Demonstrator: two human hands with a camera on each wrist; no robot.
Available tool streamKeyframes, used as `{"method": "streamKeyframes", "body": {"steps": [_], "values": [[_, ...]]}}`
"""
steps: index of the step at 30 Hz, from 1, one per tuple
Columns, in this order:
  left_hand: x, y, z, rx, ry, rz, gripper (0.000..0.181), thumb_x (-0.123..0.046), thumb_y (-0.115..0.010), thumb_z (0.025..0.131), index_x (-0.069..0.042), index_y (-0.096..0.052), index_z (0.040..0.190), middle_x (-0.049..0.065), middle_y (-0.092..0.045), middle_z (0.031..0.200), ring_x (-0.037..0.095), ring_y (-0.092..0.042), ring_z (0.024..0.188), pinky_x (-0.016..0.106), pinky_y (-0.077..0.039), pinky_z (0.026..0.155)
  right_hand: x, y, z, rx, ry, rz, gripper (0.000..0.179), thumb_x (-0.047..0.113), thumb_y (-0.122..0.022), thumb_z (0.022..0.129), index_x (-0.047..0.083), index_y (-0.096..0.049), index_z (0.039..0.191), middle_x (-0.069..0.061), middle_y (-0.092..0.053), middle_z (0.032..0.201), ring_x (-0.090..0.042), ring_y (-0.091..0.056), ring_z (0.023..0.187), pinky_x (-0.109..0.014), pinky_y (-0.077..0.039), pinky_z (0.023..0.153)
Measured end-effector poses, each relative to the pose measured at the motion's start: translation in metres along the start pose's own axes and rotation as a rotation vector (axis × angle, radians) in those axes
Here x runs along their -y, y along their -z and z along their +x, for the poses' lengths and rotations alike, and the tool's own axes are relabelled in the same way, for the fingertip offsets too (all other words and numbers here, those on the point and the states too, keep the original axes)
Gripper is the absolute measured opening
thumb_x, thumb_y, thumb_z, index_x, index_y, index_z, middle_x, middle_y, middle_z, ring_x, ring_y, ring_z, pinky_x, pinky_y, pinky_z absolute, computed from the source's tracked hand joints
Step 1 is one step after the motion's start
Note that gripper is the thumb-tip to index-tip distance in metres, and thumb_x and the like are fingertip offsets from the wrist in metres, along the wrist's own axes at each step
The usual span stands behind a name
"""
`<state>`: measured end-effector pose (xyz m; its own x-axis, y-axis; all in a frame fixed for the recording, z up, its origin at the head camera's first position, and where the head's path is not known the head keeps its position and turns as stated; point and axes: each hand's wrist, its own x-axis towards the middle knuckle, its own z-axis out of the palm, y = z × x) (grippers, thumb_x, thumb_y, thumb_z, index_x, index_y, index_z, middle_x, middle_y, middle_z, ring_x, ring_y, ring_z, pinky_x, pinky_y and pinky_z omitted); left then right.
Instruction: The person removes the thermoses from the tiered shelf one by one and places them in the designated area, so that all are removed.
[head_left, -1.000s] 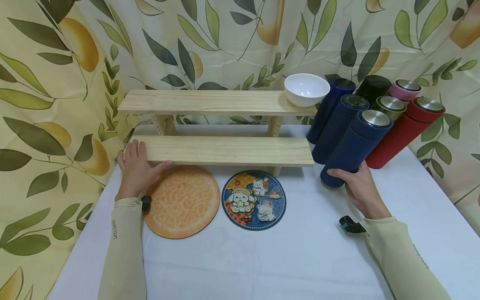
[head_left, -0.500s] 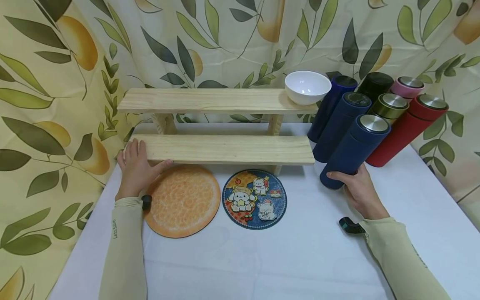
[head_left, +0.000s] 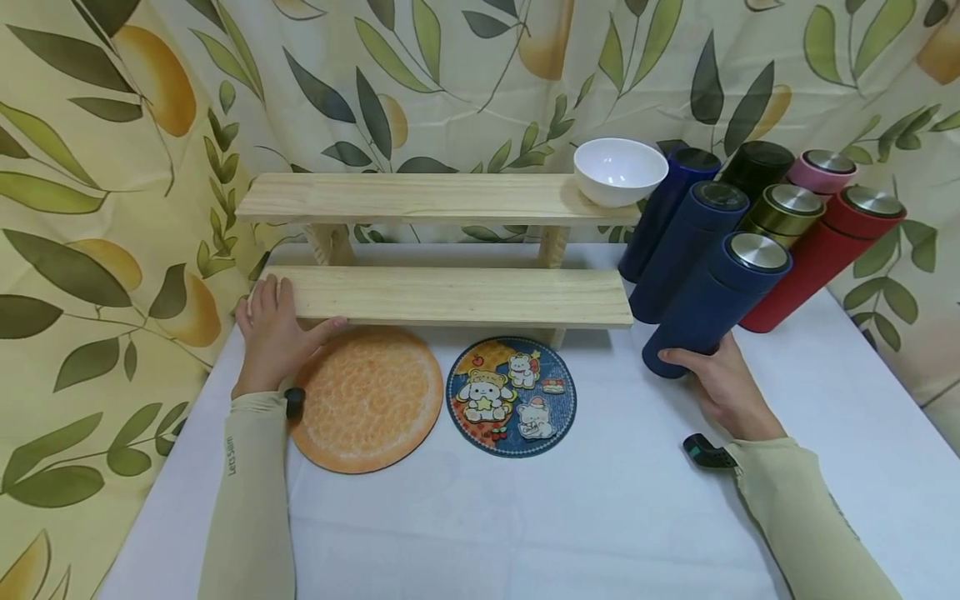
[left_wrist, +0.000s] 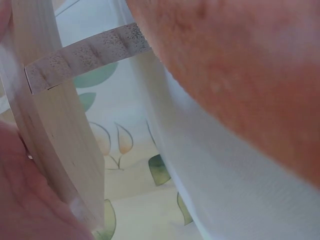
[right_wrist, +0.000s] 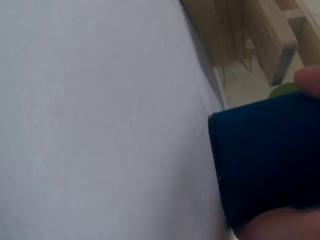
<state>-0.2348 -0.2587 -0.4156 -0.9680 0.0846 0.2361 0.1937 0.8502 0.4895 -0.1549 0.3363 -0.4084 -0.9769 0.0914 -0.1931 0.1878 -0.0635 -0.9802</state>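
Observation:
A blue steel-lidded thermos (head_left: 712,296) stands at the near side of the thermos group. My right hand (head_left: 731,392) grips it low down, thumb on the near side. In the right wrist view the thermos base (right_wrist: 265,155) sits close to the white cloth; whether it touches is unclear. My left hand (head_left: 273,337) holds the left end of the two-tier wooden shelf (head_left: 450,296) at its lower board. Its thumb lies along the front edge and its fingers over the end. The left wrist view shows the board (left_wrist: 67,135) and a brown blurred surface beside it.
A white bowl (head_left: 621,171) sits at the upper board's right end. Behind the held thermos stand a dark blue thermos (head_left: 690,250), a red one (head_left: 825,258) and several others. A round orange mat (head_left: 367,400) and a round cartoon mat (head_left: 512,398) lie before the shelf.
The held thermos has shifted slightly toward me, widening the gap to the bottles behind it. My left hand stays on the shelf. The head view has moved a little.

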Motion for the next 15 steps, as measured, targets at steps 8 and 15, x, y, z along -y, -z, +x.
{"method": "streamKeyframes", "body": {"steps": [8,15], "values": [[-0.003,0.011,0.001,0.081,0.037,0.011,0.126,-0.071,-0.071,0.092,0.013,-0.011,0.165,0.039,-0.006,0.17,0.053,-0.002,0.158,0.072,0.009,0.118,0.018,0.003,-0.01,-0.03,0.094,-0.115,0.101,0.01,-0.071,0.104,0.033,0.0,0.172,-0.006,-0.001,0.18,-0.032,-0.004,0.162,-0.051,-0.005,0.128],[-0.022,0.03,0.006,0.03,0.026,-0.034,0.115,-0.065,-0.066,0.098,0.004,-0.008,0.169,0.036,-0.015,0.17,0.055,-0.009,0.157,0.08,0.003,0.115,0.059,-0.01,-0.038,-0.384,0.571,-0.234,0.071,0.021,-0.063,0.103,0.015,-0.027,0.164,-0.008,-0.028,0.167,-0.024,-0.02,0.158,-0.031,-0.012,0.127]]}}
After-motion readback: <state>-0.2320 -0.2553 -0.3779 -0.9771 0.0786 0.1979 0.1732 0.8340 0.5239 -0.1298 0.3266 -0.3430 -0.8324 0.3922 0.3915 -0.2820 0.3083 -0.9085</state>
